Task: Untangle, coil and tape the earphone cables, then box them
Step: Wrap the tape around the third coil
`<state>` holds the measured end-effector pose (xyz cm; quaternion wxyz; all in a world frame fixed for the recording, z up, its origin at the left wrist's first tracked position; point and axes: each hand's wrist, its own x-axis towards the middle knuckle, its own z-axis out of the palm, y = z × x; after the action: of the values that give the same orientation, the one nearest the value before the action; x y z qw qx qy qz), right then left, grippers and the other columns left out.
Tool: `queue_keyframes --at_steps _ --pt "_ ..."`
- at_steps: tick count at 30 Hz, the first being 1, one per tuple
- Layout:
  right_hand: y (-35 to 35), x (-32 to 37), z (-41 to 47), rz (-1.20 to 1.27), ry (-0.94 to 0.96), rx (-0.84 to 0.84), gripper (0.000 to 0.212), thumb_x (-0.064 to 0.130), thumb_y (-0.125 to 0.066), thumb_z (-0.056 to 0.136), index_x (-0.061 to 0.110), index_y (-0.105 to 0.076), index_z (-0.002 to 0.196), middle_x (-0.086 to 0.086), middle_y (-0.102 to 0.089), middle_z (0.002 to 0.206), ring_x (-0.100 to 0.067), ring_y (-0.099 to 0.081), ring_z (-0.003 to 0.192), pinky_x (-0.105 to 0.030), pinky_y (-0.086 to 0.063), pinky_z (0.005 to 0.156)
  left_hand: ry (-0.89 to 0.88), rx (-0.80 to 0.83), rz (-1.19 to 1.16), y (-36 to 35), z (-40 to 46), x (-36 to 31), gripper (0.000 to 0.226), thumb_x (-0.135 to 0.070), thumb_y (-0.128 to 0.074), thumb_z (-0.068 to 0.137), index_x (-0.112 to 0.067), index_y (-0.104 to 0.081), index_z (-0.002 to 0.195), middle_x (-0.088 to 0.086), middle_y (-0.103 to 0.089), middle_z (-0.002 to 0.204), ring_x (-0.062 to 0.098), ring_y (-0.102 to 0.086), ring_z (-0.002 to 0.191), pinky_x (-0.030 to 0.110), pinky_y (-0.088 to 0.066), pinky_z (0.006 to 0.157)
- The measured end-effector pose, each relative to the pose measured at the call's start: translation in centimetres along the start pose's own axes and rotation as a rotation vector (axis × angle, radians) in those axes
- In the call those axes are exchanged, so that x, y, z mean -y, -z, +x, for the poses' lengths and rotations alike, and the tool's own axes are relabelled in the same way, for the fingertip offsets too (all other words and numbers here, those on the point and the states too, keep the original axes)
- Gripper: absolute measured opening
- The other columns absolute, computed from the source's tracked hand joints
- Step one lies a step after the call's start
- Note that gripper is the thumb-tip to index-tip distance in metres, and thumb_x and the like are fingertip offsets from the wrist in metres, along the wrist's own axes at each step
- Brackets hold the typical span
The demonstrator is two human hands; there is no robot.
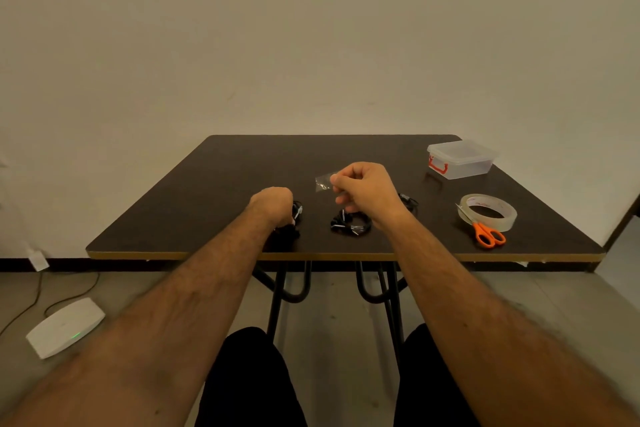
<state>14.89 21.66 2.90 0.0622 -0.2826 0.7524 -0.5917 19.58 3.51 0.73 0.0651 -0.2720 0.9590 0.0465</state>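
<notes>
Earphone cables: one coil in my grip, a strip of tape ready to go round it.

My left hand curls round a black coil at the near-middle of the table, pinning it there, while my right hand pinches a cut piece of clear tape above the tabletop. A second coil lies just beside, already taped by the look of it, and a third peeks from behind my right wrist. I judge this the taping step. Next I must bring the strip to the held coil without it folding on itself. The box sits closed at the far right, with the tape roll and scissors nearer me.
</notes>
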Motion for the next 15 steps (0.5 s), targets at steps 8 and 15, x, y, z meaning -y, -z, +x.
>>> queue_keyframes --at_steps 8,15 --pt "-0.2 -0.6 -0.2 0.008 -0.01 0.005 0.009 0.02 -0.066 0.093 0.012 -0.069 0.091 -0.005 -0.072 0.085 -0.013 -0.067 0.067 -0.024 -0.054 0.058 -0.15 0.031 0.153 -0.2 -0.4 -0.1 0.024 -0.025 -0.056 0.099 -0.012 -0.061 0.118 0.002 -0.06 0.099 0.02 -0.058 0.098 0.035 -0.047 0.091" --pt "-0.2 -0.7 -0.2 0.022 -0.007 0.014 0.009 0.019 -0.065 0.093 0.011 -0.069 0.092 -0.007 -0.072 0.086 -0.013 -0.067 0.068 -0.027 -0.056 0.062 -0.164 0.016 0.163 0.6 0.3 -0.4 0.032 -0.029 -0.075 0.085 -0.009 -0.068 0.108 0.008 -0.067 0.106 0.024 -0.062 0.103 0.037 -0.052 0.091"
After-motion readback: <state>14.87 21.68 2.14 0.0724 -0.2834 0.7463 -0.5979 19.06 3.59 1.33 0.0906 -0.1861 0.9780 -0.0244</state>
